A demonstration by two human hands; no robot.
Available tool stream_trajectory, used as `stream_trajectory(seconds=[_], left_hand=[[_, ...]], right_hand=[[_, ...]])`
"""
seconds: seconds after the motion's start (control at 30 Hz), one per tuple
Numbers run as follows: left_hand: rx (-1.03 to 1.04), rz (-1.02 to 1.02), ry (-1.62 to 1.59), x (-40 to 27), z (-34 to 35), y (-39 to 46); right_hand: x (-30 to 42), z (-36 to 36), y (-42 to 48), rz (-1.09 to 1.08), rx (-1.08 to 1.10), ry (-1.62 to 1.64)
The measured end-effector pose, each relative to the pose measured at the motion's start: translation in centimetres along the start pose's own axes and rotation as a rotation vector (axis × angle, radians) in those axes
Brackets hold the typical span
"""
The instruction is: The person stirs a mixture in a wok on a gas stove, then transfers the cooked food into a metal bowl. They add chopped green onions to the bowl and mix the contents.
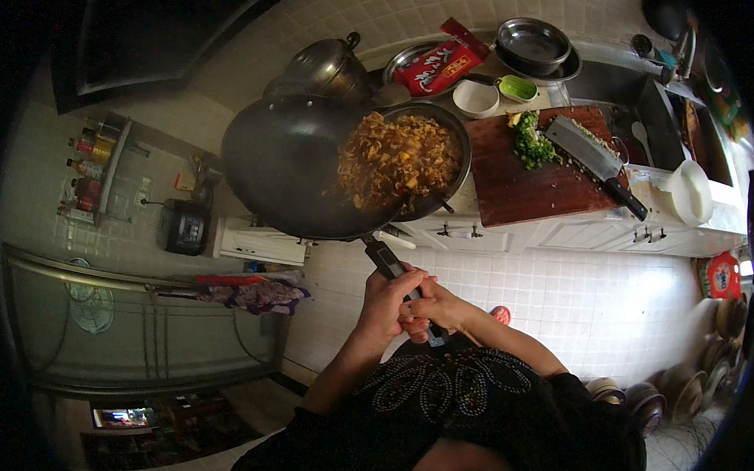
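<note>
My left hand [379, 304] and my right hand [438, 302] are both wrapped around the long black handle [387, 260] of a dark wok [281, 170]. The wok is tilted towards the right, with haze over its bare left side. Browned, sauced food pieces [405, 153] are heaped at its right side and over a round dark pan [466, 145] that overlaps it. How much of the food lies in each vessel I cannot tell. A short dark handle [441, 201] sticks out at the food's lower right edge.
Right of the pan, a wooden cutting board [500, 187] holds chopped greens [532, 143] and a cleaver [589, 150]. Behind stand a white bowl [476, 99], a green dish [518, 88], a red food packet [442, 65], metal bowls [534, 40] and a lidded pot [324, 69]. A sink [647, 120] lies farther right.
</note>
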State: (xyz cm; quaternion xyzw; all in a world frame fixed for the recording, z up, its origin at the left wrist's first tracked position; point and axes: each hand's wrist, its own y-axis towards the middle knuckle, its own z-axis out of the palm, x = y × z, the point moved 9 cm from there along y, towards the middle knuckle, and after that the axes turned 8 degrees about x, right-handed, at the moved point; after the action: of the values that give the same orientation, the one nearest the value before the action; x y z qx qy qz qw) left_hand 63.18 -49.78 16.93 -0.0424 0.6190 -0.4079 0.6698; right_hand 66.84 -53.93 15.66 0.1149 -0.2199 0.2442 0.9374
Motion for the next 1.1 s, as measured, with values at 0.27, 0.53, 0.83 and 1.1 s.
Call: stream_trajectory(seconds=[0.27, 0.53, 0.83, 1.1], left_hand=[[-0.035, 0.030, 0.032, -0.1, -2.1, -0.6], [-0.131, 0.035, 0.001, -0.1, -3.1, -0.6], [-0.088, 0.159, 0.106, -1.1, -2.1, -0.2], [-0.114, 0.267, 0.259, -1.9, -1.5, 0.1]], right_hand=[[-2.1, 0.5, 1.9, 0.005, 0.153, 0.178], [-2.9, -0.4, 2.6, 0.074, 0.103, 0.124], [-4.4, -1.4, 2.4, 0.095, 0.125, 0.246], [-4.1, -1.1, 2.3, 0.028, 0.251, 0.382]])
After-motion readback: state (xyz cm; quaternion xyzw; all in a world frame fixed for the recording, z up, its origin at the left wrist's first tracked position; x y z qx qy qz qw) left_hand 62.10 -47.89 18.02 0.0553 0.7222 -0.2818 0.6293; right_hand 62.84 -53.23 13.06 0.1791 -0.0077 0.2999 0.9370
